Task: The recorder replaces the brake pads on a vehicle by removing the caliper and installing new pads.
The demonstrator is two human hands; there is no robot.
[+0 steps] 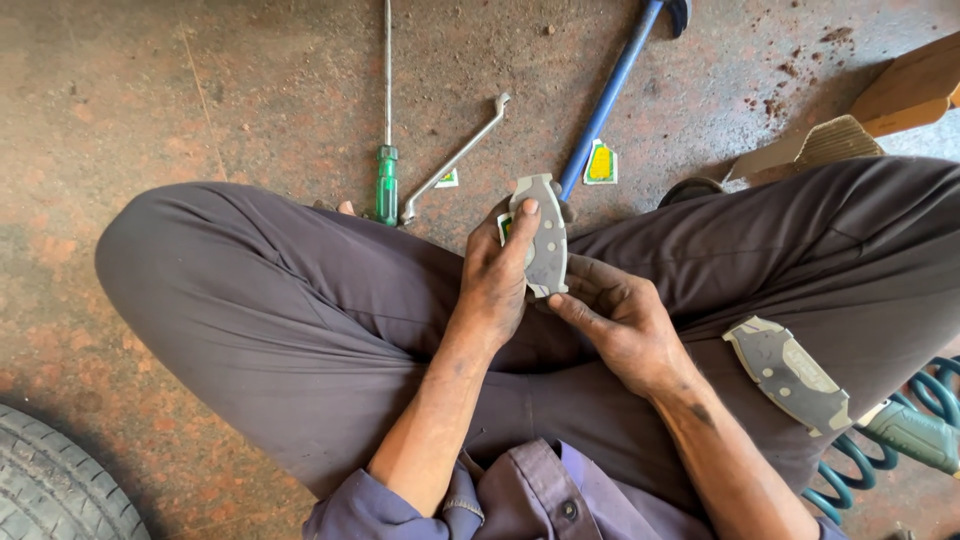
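Observation:
I sit cross-legged on a rusty concrete floor. My left hand grips a grey brake pad upright above my lap, thumb laid along its face. My right hand touches the pad's lower edge with its fingertips, fingers apart. A second grey brake pad lies flat on my right thigh, apart from both hands.
On the floor ahead lie a green-handled screwdriver, a bent metal wrench, a blue-handled tool and a small green-yellow packet. Cardboard pieces sit at the right, a teal coil spring beside my right leg, a tyre at lower left.

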